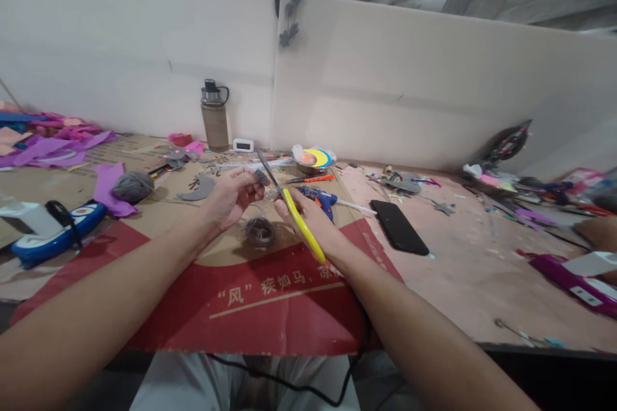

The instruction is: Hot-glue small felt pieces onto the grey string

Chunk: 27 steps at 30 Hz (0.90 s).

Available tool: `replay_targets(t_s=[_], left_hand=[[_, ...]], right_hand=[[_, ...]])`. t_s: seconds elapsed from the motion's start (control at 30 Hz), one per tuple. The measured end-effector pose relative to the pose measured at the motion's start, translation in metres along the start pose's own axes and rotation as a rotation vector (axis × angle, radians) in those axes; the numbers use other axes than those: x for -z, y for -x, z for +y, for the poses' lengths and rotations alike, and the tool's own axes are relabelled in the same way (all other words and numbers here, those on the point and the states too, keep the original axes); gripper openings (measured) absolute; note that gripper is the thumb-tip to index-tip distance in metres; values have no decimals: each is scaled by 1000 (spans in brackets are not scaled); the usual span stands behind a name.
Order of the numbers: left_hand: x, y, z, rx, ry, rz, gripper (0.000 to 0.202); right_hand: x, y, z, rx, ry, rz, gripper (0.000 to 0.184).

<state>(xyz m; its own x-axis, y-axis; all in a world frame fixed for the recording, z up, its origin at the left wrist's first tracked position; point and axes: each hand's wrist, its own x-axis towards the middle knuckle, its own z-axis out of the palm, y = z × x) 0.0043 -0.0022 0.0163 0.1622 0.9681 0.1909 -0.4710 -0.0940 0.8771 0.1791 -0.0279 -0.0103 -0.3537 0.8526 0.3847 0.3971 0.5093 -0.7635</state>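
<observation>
Between the fingertips of my left hand (pixel 237 198) is a small dark grey felt piece (pixel 261 177). My right hand (pixel 304 213) is closed around yellow-handled scissors (pixel 304 228), whose metal blades point up and away, close to the felt piece. Whether the blades touch it I cannot tell. Below and between both hands lies a small coil of brownish yarn (pixel 259 231). A grey crescent cutout (pixel 197 189) is left of my left hand. Just beyond my right hand rests a blue glue gun (pixel 325 200), partly hidden.
A black phone (pixel 399 227) lies on the right. Farther back are a metal bowl (pixel 315 167), a bottle (pixel 214 119) and a small clock (pixel 243 145). To the left sit a grey yarn ball (pixel 134 186) and a blue power strip (pixel 62 234). A white partition (pixel 409 77) stands behind.
</observation>
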Motion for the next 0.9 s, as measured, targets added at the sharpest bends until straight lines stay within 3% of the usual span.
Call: replay_targets(t_s=[0.9], left_hand=[[-4, 2, 11, 56, -69, 29, 10]], right_hand=[[-1, 1, -8, -66, -161, -93, 33]])
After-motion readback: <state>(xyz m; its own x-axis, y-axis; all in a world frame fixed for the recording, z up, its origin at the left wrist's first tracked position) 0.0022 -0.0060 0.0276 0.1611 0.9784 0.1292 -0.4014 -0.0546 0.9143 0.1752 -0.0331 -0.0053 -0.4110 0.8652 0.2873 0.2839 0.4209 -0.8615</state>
